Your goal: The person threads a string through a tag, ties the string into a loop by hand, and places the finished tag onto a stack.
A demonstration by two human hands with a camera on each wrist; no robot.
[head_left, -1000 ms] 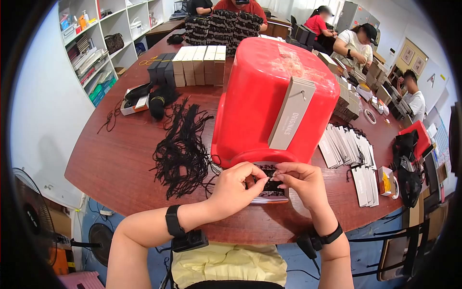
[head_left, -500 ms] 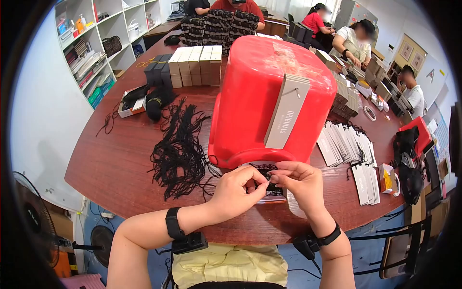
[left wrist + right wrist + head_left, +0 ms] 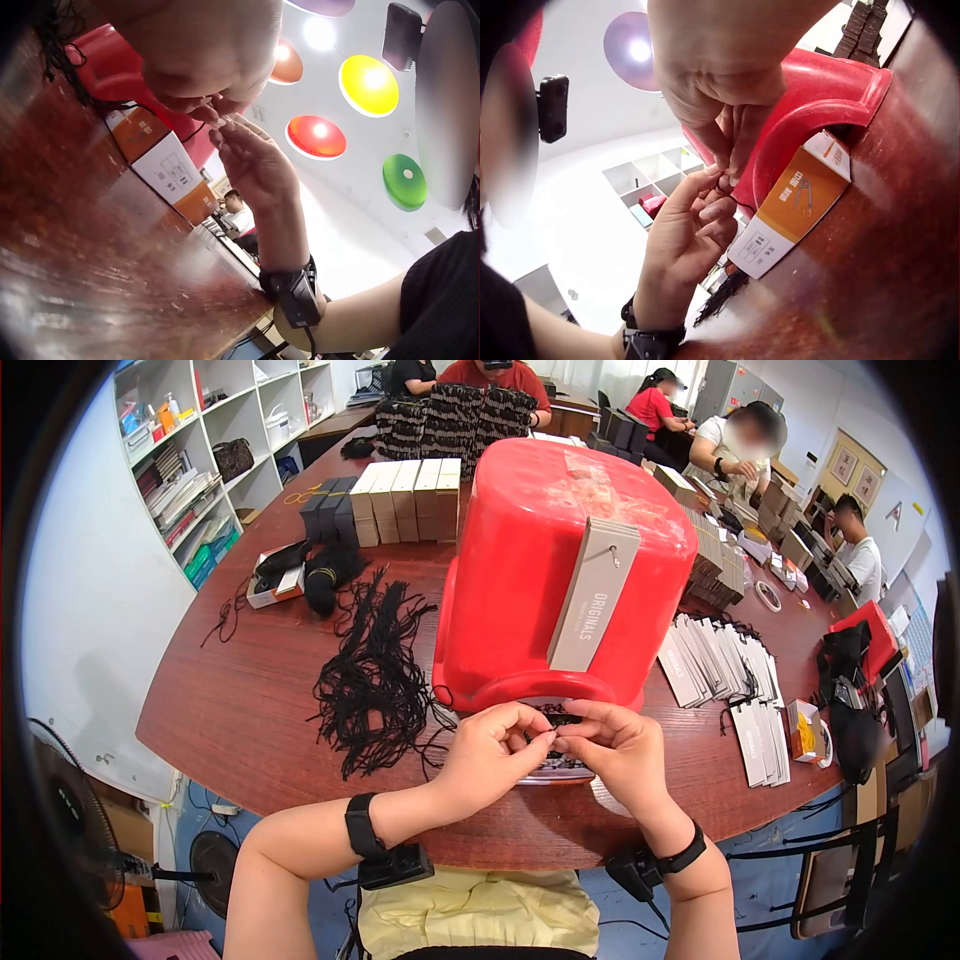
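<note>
Over a small open box (image 3: 560,776) of black bits, my two hands meet fingertip to fingertip. My left hand (image 3: 490,755) pinches a thin black cord (image 3: 740,202), which trails down from its fingers in the right wrist view. My right hand (image 3: 625,755) pinches thumb against forefinger right at the left fingertips; I cannot tell what the small thing there is, as the fingers mostly hide it. The box has an orange and white side (image 3: 791,199) with a safety pin printed on it. Just behind stands a red upturned tub (image 3: 560,560) with a grey "ORIGINALS" tag (image 3: 594,595) on it.
Left of the tub lies a heap of black cords (image 3: 375,680). To the right are fanned grey tags (image 3: 715,660) and a small box with yellow contents (image 3: 805,730). Stacked cards (image 3: 410,500) stand farther back. Other people sit around the table (image 3: 240,710).
My right hand has dipped slightly, its fingertips closing in on the left ones. My left hand stays nearly still. The head view has shifted a little.
</note>
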